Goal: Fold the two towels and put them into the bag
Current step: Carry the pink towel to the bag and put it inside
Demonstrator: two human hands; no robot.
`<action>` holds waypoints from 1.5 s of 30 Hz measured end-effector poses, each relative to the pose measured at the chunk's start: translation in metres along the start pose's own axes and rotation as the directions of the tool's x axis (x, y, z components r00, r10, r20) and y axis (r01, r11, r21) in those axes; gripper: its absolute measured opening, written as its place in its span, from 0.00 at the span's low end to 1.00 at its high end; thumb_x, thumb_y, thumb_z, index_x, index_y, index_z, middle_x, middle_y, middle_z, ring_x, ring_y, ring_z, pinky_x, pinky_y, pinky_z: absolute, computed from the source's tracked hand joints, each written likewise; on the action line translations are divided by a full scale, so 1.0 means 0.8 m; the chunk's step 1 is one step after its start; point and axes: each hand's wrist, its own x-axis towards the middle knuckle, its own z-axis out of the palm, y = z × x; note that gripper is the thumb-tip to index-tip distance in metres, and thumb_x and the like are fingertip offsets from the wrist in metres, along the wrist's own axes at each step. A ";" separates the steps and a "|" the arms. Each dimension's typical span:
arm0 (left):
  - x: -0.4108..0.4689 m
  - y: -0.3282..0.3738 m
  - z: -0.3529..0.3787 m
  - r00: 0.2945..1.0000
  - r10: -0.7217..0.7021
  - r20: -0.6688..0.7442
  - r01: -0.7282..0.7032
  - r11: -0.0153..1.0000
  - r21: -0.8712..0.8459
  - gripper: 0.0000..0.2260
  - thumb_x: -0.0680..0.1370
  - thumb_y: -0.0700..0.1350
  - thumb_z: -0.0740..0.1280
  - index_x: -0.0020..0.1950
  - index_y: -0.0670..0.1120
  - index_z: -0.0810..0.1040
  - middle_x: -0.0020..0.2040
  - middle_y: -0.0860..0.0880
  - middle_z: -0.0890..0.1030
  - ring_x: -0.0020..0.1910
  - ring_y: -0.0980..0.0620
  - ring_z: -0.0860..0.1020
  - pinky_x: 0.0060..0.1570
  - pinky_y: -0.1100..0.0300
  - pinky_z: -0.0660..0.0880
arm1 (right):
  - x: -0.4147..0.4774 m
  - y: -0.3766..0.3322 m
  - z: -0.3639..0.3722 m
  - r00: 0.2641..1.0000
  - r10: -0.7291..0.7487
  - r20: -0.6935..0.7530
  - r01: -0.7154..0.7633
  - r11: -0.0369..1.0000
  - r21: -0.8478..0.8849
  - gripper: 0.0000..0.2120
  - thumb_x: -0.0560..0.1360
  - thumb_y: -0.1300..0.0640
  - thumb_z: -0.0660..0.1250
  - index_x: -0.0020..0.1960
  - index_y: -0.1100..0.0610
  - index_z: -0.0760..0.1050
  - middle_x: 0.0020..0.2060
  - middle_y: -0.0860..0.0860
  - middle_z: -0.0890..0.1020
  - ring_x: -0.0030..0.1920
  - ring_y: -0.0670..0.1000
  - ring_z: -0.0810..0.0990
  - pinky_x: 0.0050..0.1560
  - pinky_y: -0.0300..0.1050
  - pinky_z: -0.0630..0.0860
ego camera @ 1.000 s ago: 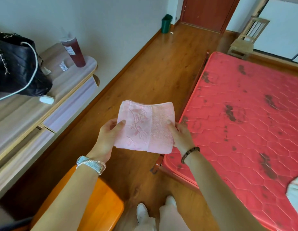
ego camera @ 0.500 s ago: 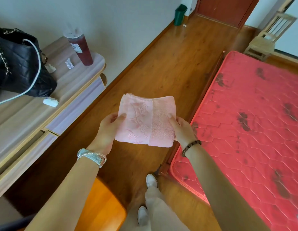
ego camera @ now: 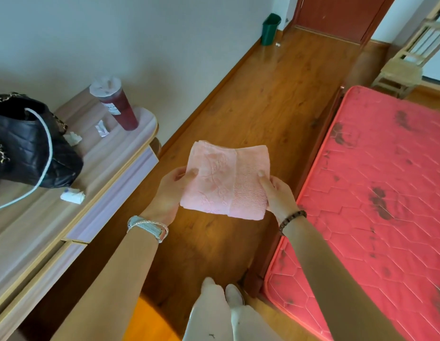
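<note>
Both hands hold the folded pink towel (ego camera: 225, 179) in mid-air over the floor: left hand (ego camera: 169, 193) pinching its nine o'clock edge, right hand (ego camera: 275, 193) its three o'clock edge, thumbs on top. It looks soft, light and limp, so gripping both sides should keep the fold. The black bag (ego camera: 29, 143) sits on the table (ego camera: 110, 168) at ten o'clock.

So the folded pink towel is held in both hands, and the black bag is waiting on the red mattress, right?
Not quite. The folded pink towel is held between the left hand and the right hand, but the black bag sits on the wooden dresser on the left, not on the red mattress, as the head view shows.
</note>
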 end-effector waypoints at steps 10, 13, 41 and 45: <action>0.150 0.059 0.003 0.991 -0.018 0.134 0.009 0.998 0.067 0.13 0.78 0.55 0.69 0.58 0.50 0.78 0.53 0.47 0.82 0.55 0.40 0.81 0.53 0.49 0.79 | 0.100 -0.062 0.011 0.996 0.029 -0.089 -0.022 0.997 0.080 0.17 0.79 0.44 0.59 0.58 0.56 0.73 0.51 0.51 0.79 0.55 0.54 0.79 0.59 0.56 0.79; 0.195 0.082 0.003 0.987 -0.027 0.160 0.009 0.994 0.107 0.10 0.80 0.54 0.67 0.59 0.52 0.77 0.56 0.49 0.81 0.56 0.44 0.80 0.60 0.44 0.78 | 0.134 -0.079 0.021 0.990 0.070 -0.124 -0.057 0.993 0.107 0.20 0.79 0.43 0.59 0.62 0.57 0.73 0.53 0.51 0.80 0.56 0.53 0.79 0.58 0.55 0.79; 0.483 0.299 0.256 0.943 0.029 0.332 -0.110 0.967 0.230 0.16 0.80 0.54 0.65 0.66 0.49 0.74 0.58 0.49 0.79 0.56 0.47 0.79 0.57 0.50 0.79 | 0.412 -0.196 -0.180 0.905 0.117 -0.408 0.018 0.950 0.312 0.18 0.77 0.41 0.64 0.51 0.55 0.79 0.48 0.54 0.83 0.52 0.56 0.82 0.56 0.60 0.79; 0.515 0.336 0.305 0.944 0.088 0.319 -0.157 0.968 0.198 0.15 0.81 0.53 0.65 0.65 0.49 0.75 0.58 0.49 0.80 0.56 0.47 0.79 0.51 0.56 0.79 | 0.452 -0.228 -0.235 0.908 0.061 -0.413 0.063 0.958 0.280 0.16 0.77 0.42 0.63 0.49 0.55 0.79 0.45 0.53 0.83 0.49 0.55 0.82 0.55 0.59 0.80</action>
